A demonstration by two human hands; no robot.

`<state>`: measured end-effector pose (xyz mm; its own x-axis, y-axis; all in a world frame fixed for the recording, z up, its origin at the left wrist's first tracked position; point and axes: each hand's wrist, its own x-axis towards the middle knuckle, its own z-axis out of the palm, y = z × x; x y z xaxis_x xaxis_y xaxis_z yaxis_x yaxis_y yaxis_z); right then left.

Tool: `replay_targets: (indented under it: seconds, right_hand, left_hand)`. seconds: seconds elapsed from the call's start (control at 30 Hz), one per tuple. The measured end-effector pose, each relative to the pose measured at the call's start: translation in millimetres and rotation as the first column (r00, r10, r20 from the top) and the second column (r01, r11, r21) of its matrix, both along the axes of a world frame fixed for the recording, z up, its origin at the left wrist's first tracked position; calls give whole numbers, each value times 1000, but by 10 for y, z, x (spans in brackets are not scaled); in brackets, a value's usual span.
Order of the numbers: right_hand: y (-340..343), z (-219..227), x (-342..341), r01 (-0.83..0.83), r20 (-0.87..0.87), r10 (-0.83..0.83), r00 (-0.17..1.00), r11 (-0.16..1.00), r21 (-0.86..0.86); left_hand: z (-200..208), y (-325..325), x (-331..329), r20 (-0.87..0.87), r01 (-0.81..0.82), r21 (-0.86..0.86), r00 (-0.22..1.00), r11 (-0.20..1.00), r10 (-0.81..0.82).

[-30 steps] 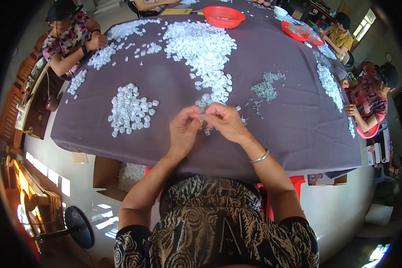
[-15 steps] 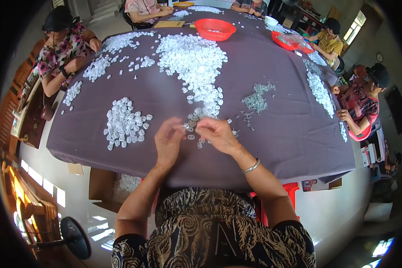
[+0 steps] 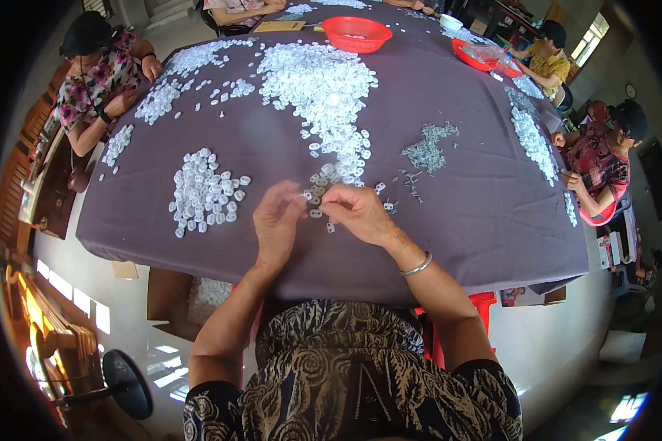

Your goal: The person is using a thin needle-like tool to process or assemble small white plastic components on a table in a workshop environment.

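Observation:
Over the near part of the table, my left hand (image 3: 277, 224) pinches a small white two-hole plastic piece (image 3: 306, 195) between thumb and fingertips. My right hand (image 3: 362, 214), a silver bangle on its wrist, is closed in a pinch a short way to the right; whatever it holds is too small to make out. Between and beyond the hands lie loose white pieces (image 3: 331, 175), trailing from a big heap (image 3: 312, 77). A separate pile of the same pieces (image 3: 204, 192) sits to the left. Thin grey-green slivers (image 3: 429, 149) are scattered on the right.
A dark cloth covers the table (image 3: 485, 228). A red plastic basin (image 3: 357, 33) stands at the far middle, and a red tray (image 3: 478, 57) at the far right. Several people sit around the edge with their own piles. An open cardboard box (image 3: 171, 298) is below the near left edge.
The view has shifted a little, so the far table sits higher in it. My hands stay close together, both still pinching, with only slight finger movement.

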<state>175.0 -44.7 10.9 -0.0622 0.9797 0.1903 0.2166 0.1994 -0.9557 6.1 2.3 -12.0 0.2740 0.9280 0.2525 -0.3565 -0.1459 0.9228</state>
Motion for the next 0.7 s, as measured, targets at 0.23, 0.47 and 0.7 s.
replay_targets:
  seconds: [0.23, 0.47, 0.7]
  right_hand:
    - [-29, 44, -36, 1, 21, -1, 1000, 1000, -4]
    - [-8, 16, -38, 14, 16, -15, 1000, 1000, 14]
    - [-7, 48, -20, -5, 67, 4, 998, 1000, 4]
  left_hand:
    - [1, -15, -9, -22, -16, 1, 1000, 1000, 16]
    - [11, -20, 8, -8, 9, -1, 1000, 1000, -9]
    - [9, -13, 20, 5, 27, 15, 1000, 1000, -27]
